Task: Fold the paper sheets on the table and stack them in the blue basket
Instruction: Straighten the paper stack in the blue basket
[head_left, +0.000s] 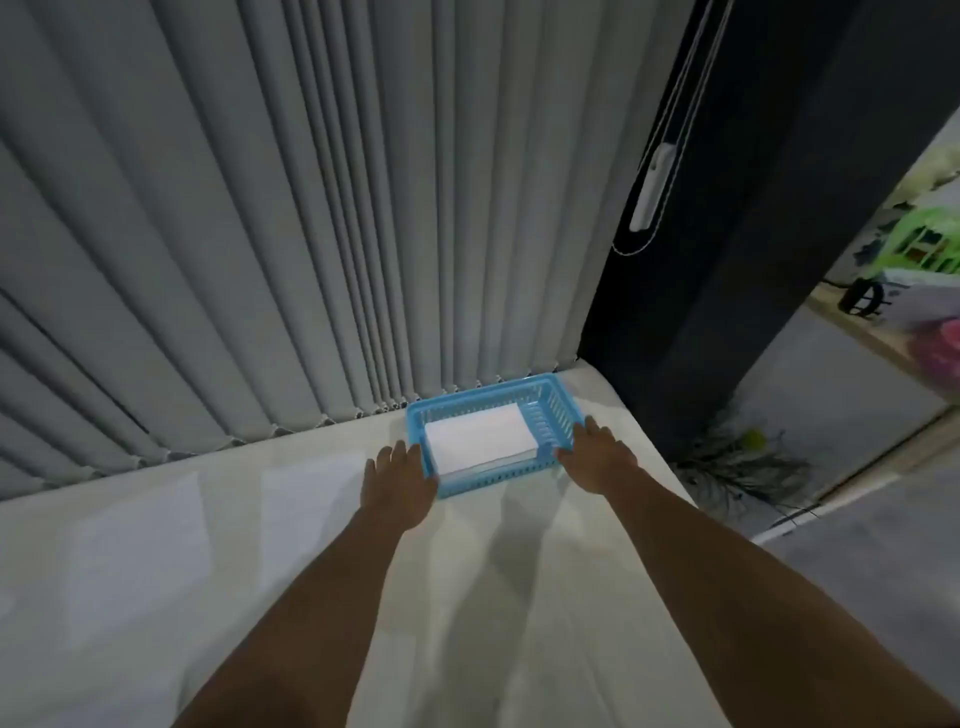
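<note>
Left hand (400, 483) is pressing fairly straight fingers against the left end wall of the blue basket (470, 482). Right hand (597, 460) is doing likewise at the right end, with neither hand curling round it. The basket is sitting at the far edge of the white-covered table (467, 597), just beside the vertical blinds (260, 234) — long axis running left–right, right end slightly farther. Inside, a folded paper stack (478, 439) is lying flat.

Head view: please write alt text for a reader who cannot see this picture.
A left hand and a right hand touch the two short sides of a blue basket that holds folded white paper. The basket stands at the far edge of a white table, before grey blinds; flat sheets lie to its left.
</note>
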